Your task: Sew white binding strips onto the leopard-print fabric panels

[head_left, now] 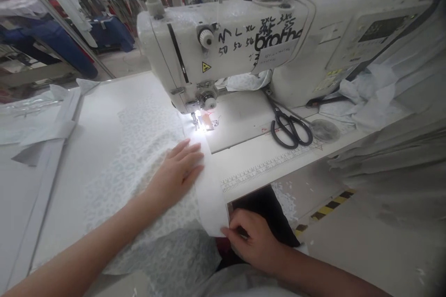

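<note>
My left hand [179, 167] lies flat, fingers stretched out, on the printed fabric [139, 162] and the left side of a white fabric strip [212, 195]. Its fingertips point towards the lit presser foot [195, 123] of the sewing machine [237, 46]. The strip runs from under the foot down over the table's front edge. At its lower right corner my right hand [249, 236] pinches the strip between thumb and fingers. Part of the printed fabric hangs down towards my lap.
Black-handled scissors [291, 130] lie right of the needle, beside a round clear disc [324, 130]. A printed ruler scale [272, 167] runs along the table's front edge. White crumpled fabric [369, 97] is heaped at the right. A long pale strip [52, 181] lies at the left.
</note>
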The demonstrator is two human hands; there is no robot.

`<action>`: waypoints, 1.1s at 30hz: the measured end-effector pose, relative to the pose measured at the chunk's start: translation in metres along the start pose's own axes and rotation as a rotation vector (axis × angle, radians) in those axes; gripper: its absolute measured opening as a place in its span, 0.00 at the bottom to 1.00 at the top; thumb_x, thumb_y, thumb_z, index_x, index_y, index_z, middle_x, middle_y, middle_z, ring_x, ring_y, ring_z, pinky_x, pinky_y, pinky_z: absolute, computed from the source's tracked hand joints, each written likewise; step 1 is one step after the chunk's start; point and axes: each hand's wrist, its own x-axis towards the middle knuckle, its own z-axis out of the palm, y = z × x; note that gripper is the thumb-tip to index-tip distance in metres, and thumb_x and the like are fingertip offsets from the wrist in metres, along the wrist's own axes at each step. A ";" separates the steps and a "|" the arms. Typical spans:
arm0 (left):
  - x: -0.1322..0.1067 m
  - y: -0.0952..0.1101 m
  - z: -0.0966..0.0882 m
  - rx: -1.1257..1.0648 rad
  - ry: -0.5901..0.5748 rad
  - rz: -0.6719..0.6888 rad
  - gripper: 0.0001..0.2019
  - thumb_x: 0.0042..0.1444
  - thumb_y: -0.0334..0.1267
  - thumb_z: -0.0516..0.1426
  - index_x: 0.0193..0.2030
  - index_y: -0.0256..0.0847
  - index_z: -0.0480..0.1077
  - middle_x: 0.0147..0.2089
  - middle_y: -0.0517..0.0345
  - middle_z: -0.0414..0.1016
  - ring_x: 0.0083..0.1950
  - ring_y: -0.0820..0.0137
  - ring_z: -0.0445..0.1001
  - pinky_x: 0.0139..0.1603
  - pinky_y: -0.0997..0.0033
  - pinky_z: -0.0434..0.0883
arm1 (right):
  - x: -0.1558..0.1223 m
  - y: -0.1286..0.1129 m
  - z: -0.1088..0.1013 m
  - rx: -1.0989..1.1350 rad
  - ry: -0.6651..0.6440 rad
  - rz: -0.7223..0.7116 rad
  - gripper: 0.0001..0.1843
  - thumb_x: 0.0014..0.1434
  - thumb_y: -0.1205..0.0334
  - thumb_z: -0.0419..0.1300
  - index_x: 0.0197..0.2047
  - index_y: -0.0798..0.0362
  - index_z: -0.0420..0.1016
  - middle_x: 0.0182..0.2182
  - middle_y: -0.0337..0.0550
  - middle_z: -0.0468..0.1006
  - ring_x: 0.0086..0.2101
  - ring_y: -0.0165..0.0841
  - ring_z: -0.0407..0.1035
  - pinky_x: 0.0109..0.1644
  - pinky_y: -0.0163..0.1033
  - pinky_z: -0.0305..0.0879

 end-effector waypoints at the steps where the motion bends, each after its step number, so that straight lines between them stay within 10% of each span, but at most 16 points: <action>1: -0.001 0.001 0.000 0.003 -0.004 0.025 0.14 0.62 0.41 0.47 0.49 0.44 0.68 0.58 0.58 0.67 0.64 0.61 0.56 0.62 0.53 0.60 | 0.000 0.001 -0.003 -0.016 -0.023 -0.042 0.05 0.60 0.65 0.53 0.32 0.54 0.68 0.23 0.37 0.70 0.23 0.27 0.63 0.28 0.32 0.61; 10: -0.023 0.008 0.002 -0.006 -0.062 -0.039 0.20 0.61 0.43 0.49 0.59 0.43 0.61 0.63 0.52 0.59 0.65 0.57 0.54 0.61 0.48 0.59 | 0.028 -0.006 -0.034 -0.242 -0.257 -0.581 0.15 0.61 0.74 0.48 0.51 0.57 0.65 0.31 0.46 0.77 0.31 0.32 0.68 0.37 0.37 0.67; 33: 0.043 -0.059 -0.014 0.043 -0.025 0.002 0.18 0.60 0.42 0.49 0.56 0.41 0.60 0.61 0.51 0.60 0.63 0.61 0.57 0.59 0.56 0.59 | 0.145 -0.006 -0.030 -0.319 -0.222 -0.510 0.12 0.59 0.75 0.49 0.29 0.55 0.70 0.26 0.42 0.71 0.30 0.33 0.63 0.32 0.37 0.61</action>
